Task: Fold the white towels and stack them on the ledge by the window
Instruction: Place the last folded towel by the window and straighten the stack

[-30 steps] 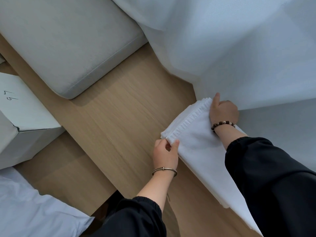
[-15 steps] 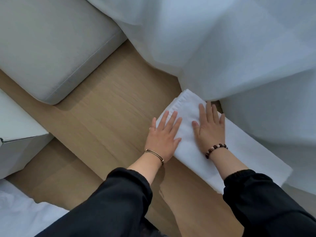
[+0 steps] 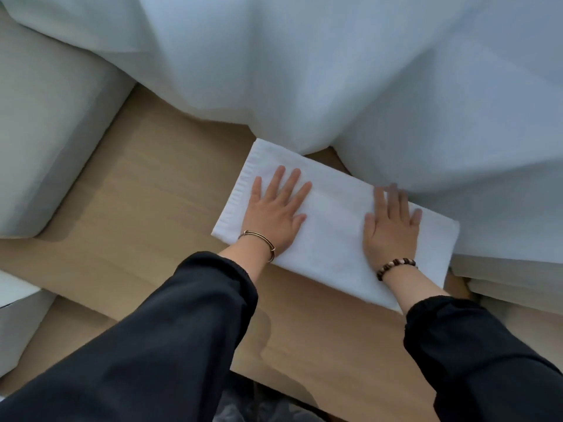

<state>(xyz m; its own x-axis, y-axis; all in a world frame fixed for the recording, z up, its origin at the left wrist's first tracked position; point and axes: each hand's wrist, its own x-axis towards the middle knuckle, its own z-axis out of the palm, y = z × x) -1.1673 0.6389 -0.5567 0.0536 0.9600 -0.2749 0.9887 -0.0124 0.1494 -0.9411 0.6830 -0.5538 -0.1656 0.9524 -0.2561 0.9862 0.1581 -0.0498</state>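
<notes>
A folded white towel (image 3: 332, 226) lies flat as a long rectangle on the wooden ledge (image 3: 146, 208), its far edge tucked under the sheer curtain. My left hand (image 3: 274, 211) presses flat on the towel's left part with fingers spread and straight. On the towel's right part rests my right hand (image 3: 391, 226), also flat with straight fingers. Both arms wear black sleeves; a metal bangle sits on the left wrist and a bead bracelet on the right.
A white sheer curtain (image 3: 335, 71) hangs over the back of the ledge. A grey cushion (image 3: 45, 132) lies at the left. A white box (image 3: 18, 318) stands at the lower left, beside the ledge's front edge.
The towel has gone from being pinched at its folded end to lying flat. Both hands opened and slid apart along it, the right hand moving right. The view shifted toward the curtain.
</notes>
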